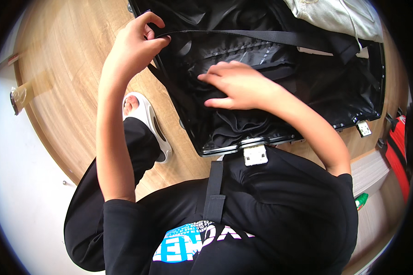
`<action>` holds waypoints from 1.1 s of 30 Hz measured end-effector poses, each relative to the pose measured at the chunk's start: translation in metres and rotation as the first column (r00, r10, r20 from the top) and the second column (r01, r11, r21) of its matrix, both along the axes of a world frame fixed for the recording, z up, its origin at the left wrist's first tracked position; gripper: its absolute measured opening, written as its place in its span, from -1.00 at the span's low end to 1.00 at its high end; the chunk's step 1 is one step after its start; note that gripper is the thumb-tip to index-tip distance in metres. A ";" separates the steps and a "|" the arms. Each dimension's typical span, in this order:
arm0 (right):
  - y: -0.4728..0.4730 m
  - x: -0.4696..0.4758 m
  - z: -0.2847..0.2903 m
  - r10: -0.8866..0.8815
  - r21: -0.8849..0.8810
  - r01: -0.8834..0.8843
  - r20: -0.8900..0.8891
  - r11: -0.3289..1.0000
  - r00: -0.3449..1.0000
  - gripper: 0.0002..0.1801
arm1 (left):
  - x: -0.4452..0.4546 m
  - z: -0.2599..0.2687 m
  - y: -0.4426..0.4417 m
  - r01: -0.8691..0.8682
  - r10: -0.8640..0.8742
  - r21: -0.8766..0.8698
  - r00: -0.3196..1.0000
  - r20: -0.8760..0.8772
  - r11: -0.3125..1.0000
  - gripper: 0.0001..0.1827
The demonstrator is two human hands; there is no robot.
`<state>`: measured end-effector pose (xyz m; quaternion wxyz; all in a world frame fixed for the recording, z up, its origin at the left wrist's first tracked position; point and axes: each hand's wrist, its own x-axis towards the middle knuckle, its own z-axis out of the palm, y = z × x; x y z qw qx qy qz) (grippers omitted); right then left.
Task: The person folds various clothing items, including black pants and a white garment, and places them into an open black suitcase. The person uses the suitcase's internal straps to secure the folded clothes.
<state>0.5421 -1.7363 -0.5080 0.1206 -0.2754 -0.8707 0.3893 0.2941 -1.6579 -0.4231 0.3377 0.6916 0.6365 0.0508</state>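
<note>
An open suitcase half with a shiny black lining (227,123) lies before me, its metal-trimmed edge near my lap. At its left rim, my left hand (137,37) pinches the end of a black webbing strap (254,33) between thumb and fingers. The strap runs across the case to the right. Over the middle of the lining hovers or rests my right hand (237,86), palm down, fingers spread, holding nothing; contact cannot be told. A white latch plate (255,154) sticks out from the near edge. Pale folded cloth with a drawstring (340,17) lies at the upper right.
My foot in a white slipper (146,117) is on the wood floor (72,68) left of the case. A red suitcase (397,147) stands at the far right. A brown roll-like object in clear plastic (20,96) is by the white wall at left.
</note>
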 end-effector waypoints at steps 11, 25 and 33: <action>-0.025 -0.026 -0.002 0.133 -0.013 -0.134 0.254 0.991 0.958 -0.66 | 0.029 -0.010 -0.027 -0.022 0.073 0.472 0.993 -0.090 0.881 -0.67; -0.009 0.054 0.004 -0.262 0.171 0.231 0.194 0.958 0.945 -0.54 | 0.131 0.002 -0.104 0.210 -0.211 -0.025 0.972 -0.099 0.977 -0.62; -0.023 0.108 0.019 -0.288 0.109 0.268 0.284 0.957 0.914 -0.42 | 0.118 -0.050 -0.132 0.158 -0.171 -0.150 0.982 -0.074 0.976 -0.44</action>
